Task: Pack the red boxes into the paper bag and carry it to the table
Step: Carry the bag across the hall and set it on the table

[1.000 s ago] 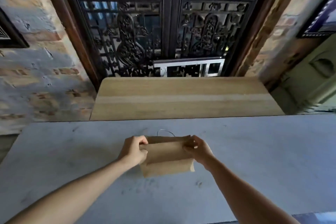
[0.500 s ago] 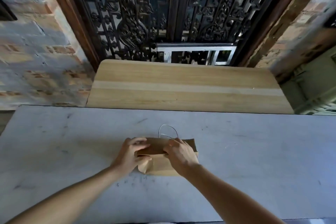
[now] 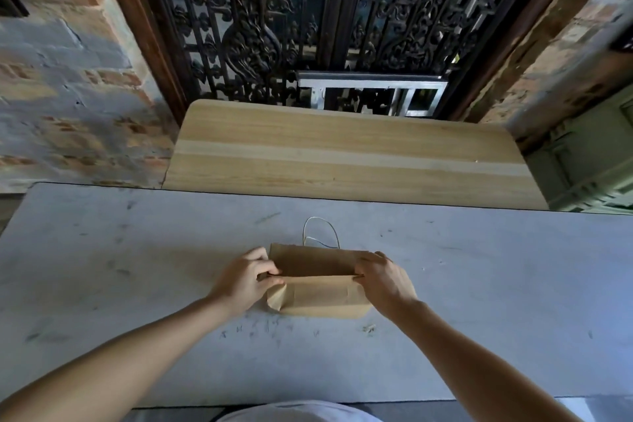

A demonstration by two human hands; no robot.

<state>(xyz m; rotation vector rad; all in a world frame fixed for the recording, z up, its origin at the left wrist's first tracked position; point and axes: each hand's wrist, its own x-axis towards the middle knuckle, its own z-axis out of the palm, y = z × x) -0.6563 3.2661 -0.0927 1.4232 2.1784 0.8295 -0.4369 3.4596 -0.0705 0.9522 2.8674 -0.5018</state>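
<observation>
So from my feed the paper bag [image 3: 318, 288] is sitting dead centre in front of me on the grey desk [image 3: 479, 284], long axis running left to right, so each end lines up with one hand. Left hand [image 3: 245, 281] is pinched shut on the left end of the bag's top fold, right hand [image 3: 382, 279] is closed on the right end, about equally near. Bag looks pretty flat, tilted away from me, with its thin wire handle [image 3: 320, 233] poking out on the far side toward the wooden table [image 3: 342, 154]. No red boxes anywhere in view, so I'd guess the next bit is pulling the mouth open, near edge toward me, far edge away. Can't tell if anything's inside.
</observation>
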